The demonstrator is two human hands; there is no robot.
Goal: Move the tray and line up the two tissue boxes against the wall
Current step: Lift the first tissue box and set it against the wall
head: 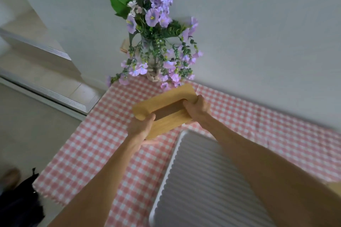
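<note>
A wooden tissue box (166,101) with a long dark slot in its top is held tilted above the pink checked tablecloth (103,134), close to the flower vase. My left hand (141,127) grips its near left end. My right hand (198,107) grips its right end, fingers curled over the slot edge. A white ribbed tray (199,180) lies on the table under my right forearm. A sliver of something tan, maybe the second box (334,188), shows at the right edge; I cannot tell for sure.
A glass vase of purple flowers (155,46) stands at the table's far corner against the pale wall (258,42). Steps with metal edging (55,72) rise at the left. A dark bag (20,206) lies on the floor at lower left.
</note>
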